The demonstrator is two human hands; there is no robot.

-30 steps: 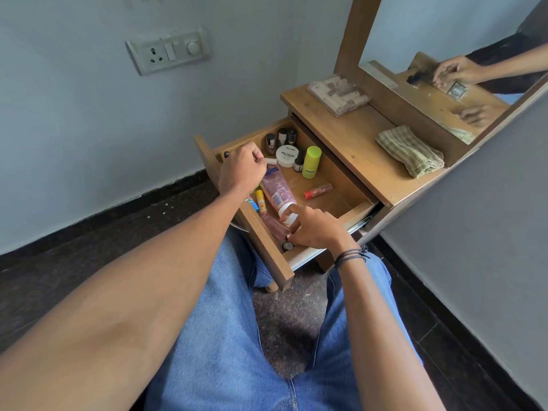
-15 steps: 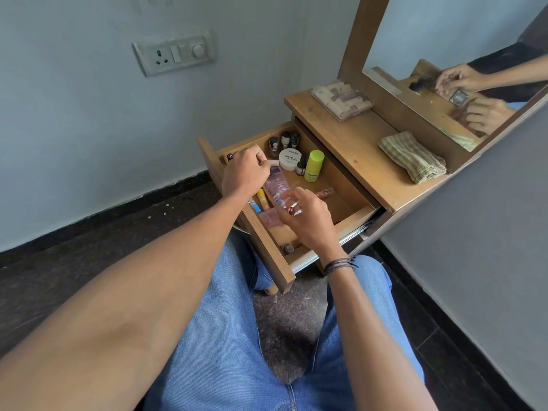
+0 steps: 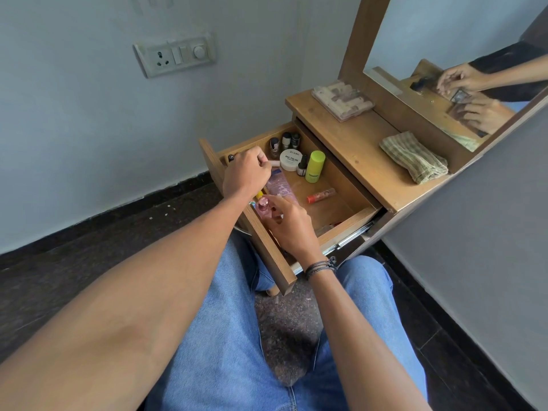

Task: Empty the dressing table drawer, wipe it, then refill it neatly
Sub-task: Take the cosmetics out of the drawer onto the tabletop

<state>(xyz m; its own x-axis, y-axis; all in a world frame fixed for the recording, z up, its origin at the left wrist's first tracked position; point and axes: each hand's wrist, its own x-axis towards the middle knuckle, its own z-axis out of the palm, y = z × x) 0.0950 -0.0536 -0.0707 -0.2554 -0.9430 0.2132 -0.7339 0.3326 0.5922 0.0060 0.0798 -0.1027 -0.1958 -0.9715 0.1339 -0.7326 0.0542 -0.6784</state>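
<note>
I see the open wooden drawer [image 3: 350, 222] pulled out of the wooden dressing table [image 3: 355, 149], with cosmetics inside. My right hand [image 3: 292, 229] pinches a small pink glass bottle [image 3: 264, 209] over its near left corner. My left hand [image 3: 245, 173] is clenched round a slim black-tipped stick [image 3: 231, 157]. Farther in stand a white round jar [image 3: 290, 160] and a lime-green bottle [image 3: 315, 167]. A checked folded cloth [image 3: 415, 157] lies on the tabletop.

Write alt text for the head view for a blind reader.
A person's right hand holds a pink bottle at an open wooden drawer of cosmetics; the left hand grips slim sticks. A folded cloth lies on the tabletop.
</note>
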